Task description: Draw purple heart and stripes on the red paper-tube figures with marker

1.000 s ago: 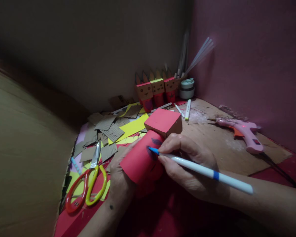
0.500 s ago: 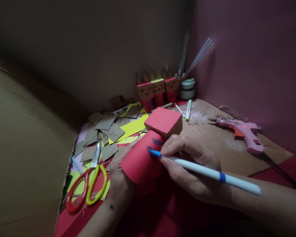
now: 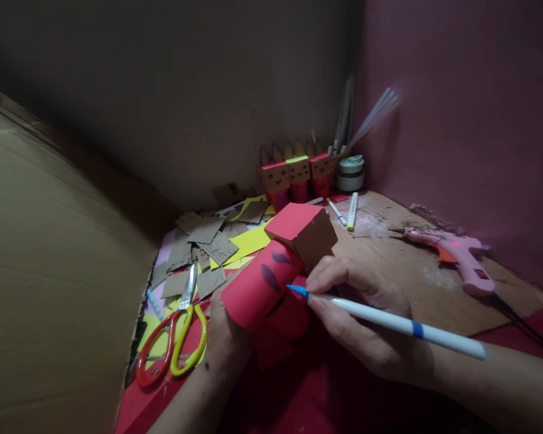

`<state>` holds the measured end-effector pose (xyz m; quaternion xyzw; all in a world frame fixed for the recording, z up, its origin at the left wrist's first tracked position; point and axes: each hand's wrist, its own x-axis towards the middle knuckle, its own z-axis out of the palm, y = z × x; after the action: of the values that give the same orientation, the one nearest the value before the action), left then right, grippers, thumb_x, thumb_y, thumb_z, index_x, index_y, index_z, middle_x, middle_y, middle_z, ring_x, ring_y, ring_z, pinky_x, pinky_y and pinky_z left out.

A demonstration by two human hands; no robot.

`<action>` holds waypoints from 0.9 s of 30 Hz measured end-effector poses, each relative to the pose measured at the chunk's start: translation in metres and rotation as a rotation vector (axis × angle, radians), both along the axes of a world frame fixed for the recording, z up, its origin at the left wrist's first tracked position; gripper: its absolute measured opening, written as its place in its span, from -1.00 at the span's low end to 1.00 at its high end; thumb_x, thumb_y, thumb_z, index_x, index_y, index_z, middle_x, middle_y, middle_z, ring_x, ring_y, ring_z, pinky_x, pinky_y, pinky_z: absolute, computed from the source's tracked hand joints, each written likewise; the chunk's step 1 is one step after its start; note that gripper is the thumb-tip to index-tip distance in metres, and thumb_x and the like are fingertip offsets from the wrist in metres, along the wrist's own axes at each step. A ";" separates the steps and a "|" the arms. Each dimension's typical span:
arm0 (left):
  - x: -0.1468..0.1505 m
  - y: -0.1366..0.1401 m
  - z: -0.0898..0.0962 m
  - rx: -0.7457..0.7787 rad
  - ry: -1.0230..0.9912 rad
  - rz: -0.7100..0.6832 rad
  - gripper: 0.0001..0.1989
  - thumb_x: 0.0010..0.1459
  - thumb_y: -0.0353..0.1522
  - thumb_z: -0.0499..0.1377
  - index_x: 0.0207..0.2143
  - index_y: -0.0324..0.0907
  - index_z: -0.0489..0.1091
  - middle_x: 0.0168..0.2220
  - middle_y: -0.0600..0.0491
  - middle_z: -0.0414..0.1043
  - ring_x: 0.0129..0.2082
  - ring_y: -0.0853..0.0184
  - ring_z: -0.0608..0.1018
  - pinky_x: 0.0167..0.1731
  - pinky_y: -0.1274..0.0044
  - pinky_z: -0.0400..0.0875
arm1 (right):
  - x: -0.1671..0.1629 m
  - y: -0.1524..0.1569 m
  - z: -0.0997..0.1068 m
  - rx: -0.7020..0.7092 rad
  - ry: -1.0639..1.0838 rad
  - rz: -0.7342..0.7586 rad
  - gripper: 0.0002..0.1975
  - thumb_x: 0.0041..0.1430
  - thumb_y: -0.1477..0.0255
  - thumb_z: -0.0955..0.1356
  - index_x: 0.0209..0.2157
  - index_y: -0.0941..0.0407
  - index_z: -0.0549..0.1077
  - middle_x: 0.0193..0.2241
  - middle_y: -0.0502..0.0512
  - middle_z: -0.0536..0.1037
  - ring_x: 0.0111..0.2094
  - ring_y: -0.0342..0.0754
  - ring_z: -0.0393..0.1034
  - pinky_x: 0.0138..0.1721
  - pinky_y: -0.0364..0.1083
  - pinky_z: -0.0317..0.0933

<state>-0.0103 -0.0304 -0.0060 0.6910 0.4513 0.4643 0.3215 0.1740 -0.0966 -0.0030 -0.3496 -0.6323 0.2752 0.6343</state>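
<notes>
My left hand (image 3: 228,328) is wrapped round a red paper tube figure (image 3: 248,295), its fingers mostly hidden behind it. A cardboard box head with a red top (image 3: 296,220) sits at the figure's upper end. Dark petal-like marks (image 3: 269,277) show on the tube. In my right hand (image 3: 357,307), a white marker pen (image 3: 389,316) with a blue tip is pinched between thumb and fingers. The blue tip is just right of the marks, apparently off the paper. Left of my left hand lie scissors (image 3: 187,313) with one red and one yellow handle.
Cardboard scraps (image 3: 208,232) and yellow paper (image 3: 248,241) cover the left of the table. Three box-headed figures (image 3: 298,172) stand at the back beside a pale green jar (image 3: 351,173). A pink glue gun (image 3: 457,253) lies right, near a capped marker (image 3: 352,211).
The blue pen tip has moved off the marks to the right. My left hand has turned the red figure a little, so the marks show more fully. The view has shifted slightly.
</notes>
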 end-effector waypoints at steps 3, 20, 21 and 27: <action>-0.005 0.003 -0.004 0.005 0.079 -0.008 -0.77 0.01 -0.28 0.21 -0.26 -0.07 0.58 -0.35 0.01 0.62 -0.17 -0.02 0.66 -0.13 0.27 0.59 | -0.001 0.001 0.001 0.001 0.002 0.049 -0.96 0.24 0.52 0.36 -0.29 0.09 0.44 -0.51 -0.05 0.42 -0.58 -0.19 0.25 -0.58 -0.17 0.15; -0.006 0.002 -0.004 0.044 0.003 -0.008 -0.77 -0.19 -0.37 0.22 -0.39 -0.09 0.58 -0.35 -0.02 0.64 -0.26 -0.02 0.63 -0.18 0.23 0.56 | -0.015 0.016 0.011 -0.007 0.049 0.040 -0.93 0.19 0.52 0.37 -0.30 0.08 0.43 -0.51 -0.09 0.42 -0.60 -0.21 0.23 -0.59 -0.19 0.14; -0.004 0.002 -0.003 0.044 -0.021 -0.034 -0.77 -0.22 -0.38 0.22 -0.42 -0.08 0.57 -0.37 0.00 0.64 -0.30 0.01 0.62 -0.22 0.26 0.56 | -0.014 0.017 0.007 0.005 0.022 0.026 -0.94 0.21 0.52 0.37 -0.28 0.07 0.43 -0.49 -0.07 0.43 -0.57 -0.20 0.25 -0.57 -0.18 0.16; 0.006 0.000 0.002 0.042 -0.189 -0.130 -0.85 -0.17 -0.40 0.18 -0.50 -0.09 0.55 -0.46 0.03 0.60 -0.42 0.14 0.54 -0.34 0.35 0.52 | -0.012 0.019 -0.015 0.293 -0.076 -0.044 -0.84 0.23 0.56 0.36 -0.20 0.03 0.42 -0.36 0.01 0.50 -0.37 -0.07 0.41 -0.31 -0.05 0.30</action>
<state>-0.0046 -0.0308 -0.0042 0.6784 0.3634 0.5150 0.3775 0.1625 -0.0773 -0.0180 -0.2772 -0.6814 0.1526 0.6600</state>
